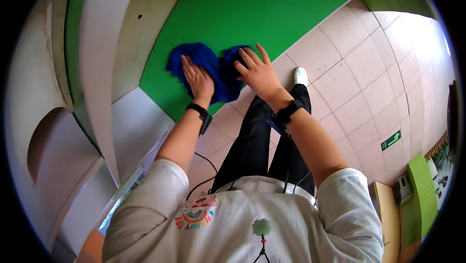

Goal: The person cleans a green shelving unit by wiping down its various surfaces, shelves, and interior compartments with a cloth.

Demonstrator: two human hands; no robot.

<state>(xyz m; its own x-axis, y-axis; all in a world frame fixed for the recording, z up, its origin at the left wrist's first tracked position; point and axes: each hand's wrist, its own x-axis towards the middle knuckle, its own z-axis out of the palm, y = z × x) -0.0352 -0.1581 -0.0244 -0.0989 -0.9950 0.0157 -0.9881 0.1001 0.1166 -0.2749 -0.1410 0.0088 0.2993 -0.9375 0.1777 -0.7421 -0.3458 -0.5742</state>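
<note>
A crumpled dark blue cloth [221,78] lies on the flat green surface [233,10], near its lower left corner. My left hand [198,77] rests flat on the left part of the cloth, fingers stretched out. On the cloth's right end is my right hand [257,70], its fingers spread and touching the fabric, with one finger reaching past it over the green surface. Each wrist wears a black band.
Pale curved panels [111,44] rise at the left of the green surface. Below it is a tiled floor [340,83], with a green arrow sign [391,140] on it. A green and wooden cabinet [418,190] stands at the lower right.
</note>
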